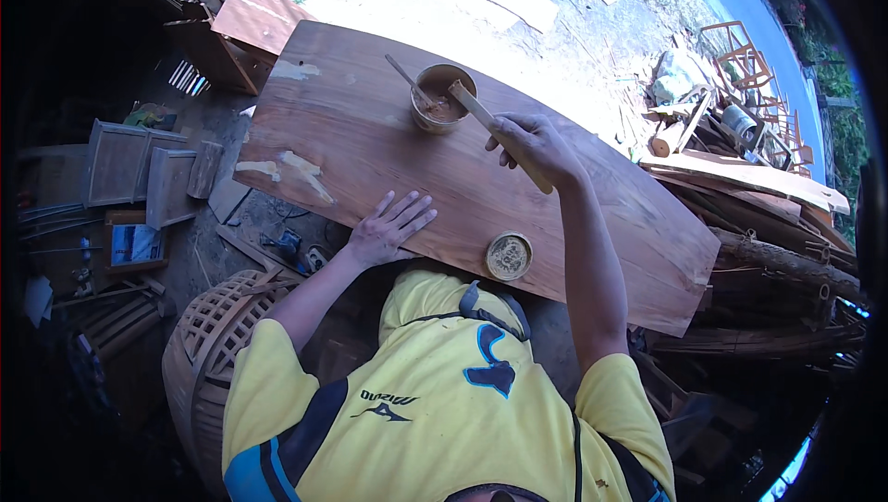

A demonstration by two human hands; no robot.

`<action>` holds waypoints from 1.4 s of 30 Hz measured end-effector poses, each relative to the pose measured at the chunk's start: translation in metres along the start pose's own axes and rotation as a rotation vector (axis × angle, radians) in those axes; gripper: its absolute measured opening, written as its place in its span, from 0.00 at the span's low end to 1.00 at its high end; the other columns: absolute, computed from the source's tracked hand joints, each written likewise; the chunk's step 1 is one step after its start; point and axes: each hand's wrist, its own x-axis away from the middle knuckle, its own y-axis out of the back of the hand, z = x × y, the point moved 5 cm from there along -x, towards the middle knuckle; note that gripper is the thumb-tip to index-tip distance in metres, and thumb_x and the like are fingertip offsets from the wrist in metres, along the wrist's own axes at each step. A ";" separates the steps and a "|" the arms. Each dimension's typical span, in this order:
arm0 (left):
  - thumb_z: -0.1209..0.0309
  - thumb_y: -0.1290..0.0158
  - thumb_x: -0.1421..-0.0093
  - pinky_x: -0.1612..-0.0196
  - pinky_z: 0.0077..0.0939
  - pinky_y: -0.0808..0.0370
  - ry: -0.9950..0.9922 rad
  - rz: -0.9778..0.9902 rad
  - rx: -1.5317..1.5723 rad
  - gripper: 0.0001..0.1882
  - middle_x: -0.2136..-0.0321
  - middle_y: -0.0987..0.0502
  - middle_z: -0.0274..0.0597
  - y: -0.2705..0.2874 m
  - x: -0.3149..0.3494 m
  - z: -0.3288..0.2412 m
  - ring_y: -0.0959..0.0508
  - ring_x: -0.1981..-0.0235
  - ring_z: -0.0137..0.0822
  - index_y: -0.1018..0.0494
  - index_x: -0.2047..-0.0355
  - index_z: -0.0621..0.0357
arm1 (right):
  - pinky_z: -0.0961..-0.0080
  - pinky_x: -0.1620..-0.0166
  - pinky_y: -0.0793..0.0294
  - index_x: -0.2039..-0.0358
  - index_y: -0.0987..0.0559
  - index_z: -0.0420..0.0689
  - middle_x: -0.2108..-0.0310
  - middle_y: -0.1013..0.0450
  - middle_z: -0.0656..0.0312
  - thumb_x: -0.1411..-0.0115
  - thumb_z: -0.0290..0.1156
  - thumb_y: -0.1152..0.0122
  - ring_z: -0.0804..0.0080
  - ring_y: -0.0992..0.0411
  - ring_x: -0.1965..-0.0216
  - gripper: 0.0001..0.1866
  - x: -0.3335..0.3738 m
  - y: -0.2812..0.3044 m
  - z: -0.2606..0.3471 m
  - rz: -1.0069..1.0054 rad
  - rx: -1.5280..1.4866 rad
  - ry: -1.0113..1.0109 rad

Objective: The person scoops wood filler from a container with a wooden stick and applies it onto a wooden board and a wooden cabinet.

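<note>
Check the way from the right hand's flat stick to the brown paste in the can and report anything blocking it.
Nothing visible blocks it. The flat stick in the right hand has its tip over the opening of the can. A thinner stick leans in the can, left of that tip, clear of it.

At hand are one panel [351, 151], one tin [442, 127], one lid [509, 255] and two sticks [476, 107] [407, 75].

The board [370, 146] was reddish brown with darker grain and cream patches [305, 176]. On the board, the tin [443, 129] was dull gold around brown paste [446, 109], the lid [509, 256] mottled yellow-brown. Above the board, the flat stick [477, 110] was tan; beside it, the shirt [435, 410] was yellow with navy panels.
</note>
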 end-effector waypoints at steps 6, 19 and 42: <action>0.35 0.36 0.47 0.20 0.55 0.55 0.163 0.118 0.030 0.58 0.20 0.50 0.41 0.012 0.000 -0.002 0.52 0.20 0.45 0.47 0.21 0.38 | 0.78 0.64 0.23 0.48 0.16 0.39 0.69 0.19 0.64 0.25 0.46 0.40 0.81 0.26 0.70 0.22 0.055 -0.003 -0.027 0.048 -0.374 0.153; 0.48 0.46 0.30 0.21 0.58 0.55 0.172 -0.002 0.073 0.44 0.20 0.52 0.48 -0.007 -0.096 -0.056 0.54 0.19 0.52 0.50 0.20 0.49 | 0.82 0.69 0.22 0.35 0.26 0.41 0.67 0.20 0.62 0.25 0.33 0.40 0.82 0.25 0.74 0.22 0.350 0.089 -0.223 -0.762 -0.751 0.013; 0.41 0.54 0.27 0.21 0.60 0.60 0.239 -0.082 -0.194 0.40 0.20 0.54 0.48 -0.134 -0.507 -0.303 0.57 0.19 0.52 0.51 0.20 0.37 | 0.72 0.64 0.25 0.38 0.18 0.48 0.67 0.23 0.63 0.31 0.29 0.35 0.76 0.29 0.69 0.21 0.634 0.373 -0.455 -1.450 -0.145 -0.273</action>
